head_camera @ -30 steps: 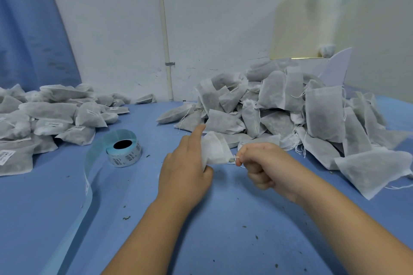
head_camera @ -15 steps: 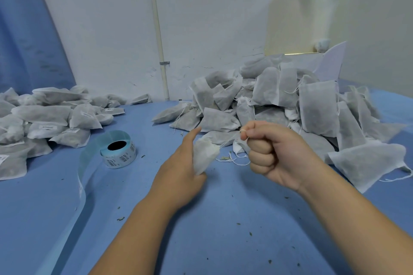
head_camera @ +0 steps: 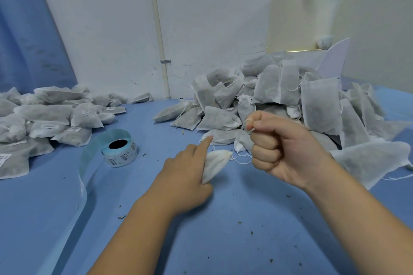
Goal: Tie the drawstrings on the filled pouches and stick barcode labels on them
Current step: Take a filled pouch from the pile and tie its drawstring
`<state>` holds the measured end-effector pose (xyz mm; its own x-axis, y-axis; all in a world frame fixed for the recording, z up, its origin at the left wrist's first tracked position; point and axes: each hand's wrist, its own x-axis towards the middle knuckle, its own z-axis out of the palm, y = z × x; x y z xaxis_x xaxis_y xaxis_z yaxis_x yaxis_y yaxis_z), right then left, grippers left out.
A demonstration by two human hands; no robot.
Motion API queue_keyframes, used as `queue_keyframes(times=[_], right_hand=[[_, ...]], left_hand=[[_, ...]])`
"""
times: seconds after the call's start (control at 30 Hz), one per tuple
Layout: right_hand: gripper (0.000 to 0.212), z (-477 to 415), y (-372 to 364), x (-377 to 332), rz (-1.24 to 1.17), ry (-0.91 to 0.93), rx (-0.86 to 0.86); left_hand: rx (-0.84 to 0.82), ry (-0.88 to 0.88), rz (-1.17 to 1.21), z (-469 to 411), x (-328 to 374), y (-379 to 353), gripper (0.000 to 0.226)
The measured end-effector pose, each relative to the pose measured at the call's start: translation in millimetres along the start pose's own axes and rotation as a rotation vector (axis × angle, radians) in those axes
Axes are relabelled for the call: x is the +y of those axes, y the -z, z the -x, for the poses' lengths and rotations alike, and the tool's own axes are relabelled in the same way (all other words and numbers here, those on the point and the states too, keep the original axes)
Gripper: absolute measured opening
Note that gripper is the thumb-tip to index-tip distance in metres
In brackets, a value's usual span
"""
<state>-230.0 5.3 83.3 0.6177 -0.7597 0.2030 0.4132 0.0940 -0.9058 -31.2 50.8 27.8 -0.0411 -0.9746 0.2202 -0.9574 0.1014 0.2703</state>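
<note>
Right now your right hand [head_camera: 283, 149] is curled into a fist, with thumb and forefinger pinching the white drawstring [head_camera: 241, 160], which loops round the fingertip and runs in loose curls to the one pouch [head_camera: 215, 163] you hold. Your left hand [head_camera: 183, 178] grips that pouch low over the blue table [head_camera: 223, 230], forefinger straight, the other fingers wrapped round the fabric. One label roll [head_camera: 120, 152] lies to the left, its backing strip [head_camera: 82, 176] trailing toward you. Two heaps sit beyond: untied pouches [head_camera: 279, 100] on the right showing grey filling, and labelled pouches [head_camera: 44, 116] on the left. Both are too many to count.
</note>
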Motion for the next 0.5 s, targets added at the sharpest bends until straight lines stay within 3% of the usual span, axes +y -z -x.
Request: queue_keyframes(times=[0.13,0.23,0.37,0.5], right_hand=[[0.012,0.3,-1.4,3.7,0.055,-0.016,-0.029],[0.011,0.1,-2.7,6.2,0.057,-0.019,-0.061],[0.011,0.5,-4.0,7.5,0.021,0.001,-0.077],[0.01,-0.5,0.7,6.9,0.019,0.051,-0.021]], left_hand=[[0.23,-0.215,0.104,4.7,23.3,7.0,0.108],[0.261,-0.285,0.452,11.8,48.9,6.4,0.113],[0.2,-0.223,0.906,15.9,73.6,-5.7,0.106],[0.23,-0.187,0.993,15.5,84.6,-6.8,0.077]])
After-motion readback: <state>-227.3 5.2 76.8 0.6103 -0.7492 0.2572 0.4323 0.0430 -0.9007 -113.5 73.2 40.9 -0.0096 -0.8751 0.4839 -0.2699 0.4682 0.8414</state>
